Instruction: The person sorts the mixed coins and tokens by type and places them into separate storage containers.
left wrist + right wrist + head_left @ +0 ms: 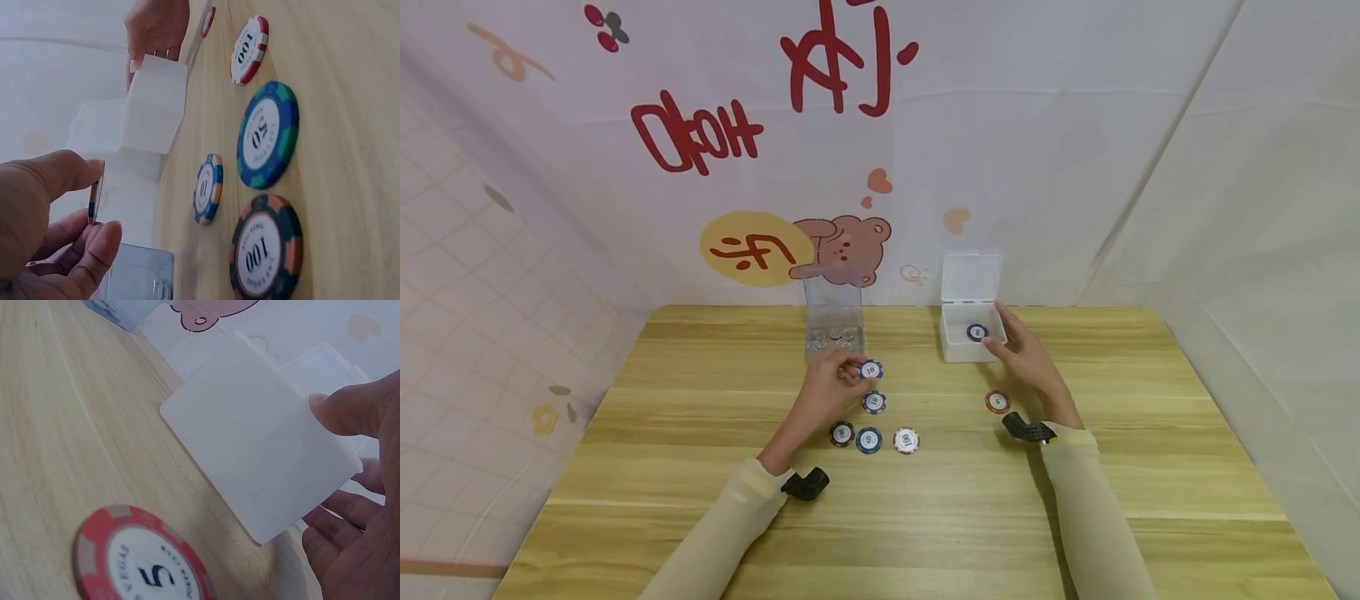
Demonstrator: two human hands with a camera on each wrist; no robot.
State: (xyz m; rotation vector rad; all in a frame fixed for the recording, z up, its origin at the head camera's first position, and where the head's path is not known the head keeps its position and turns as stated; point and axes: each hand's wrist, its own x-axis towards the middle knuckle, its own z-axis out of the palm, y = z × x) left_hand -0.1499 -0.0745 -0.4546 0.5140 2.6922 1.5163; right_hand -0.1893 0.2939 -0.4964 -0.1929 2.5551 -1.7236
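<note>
On the wooden table (700,467), the left hand (827,387) pinches a blue chip (870,370) while the right hand (1026,354), fingers loosely spread, touches the white box (958,348).

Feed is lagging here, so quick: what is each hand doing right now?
Left hand: fingers pinch a blue 10 chip above the table.
Right hand: fingers relaxed at the white box, holding nothing.
</note>
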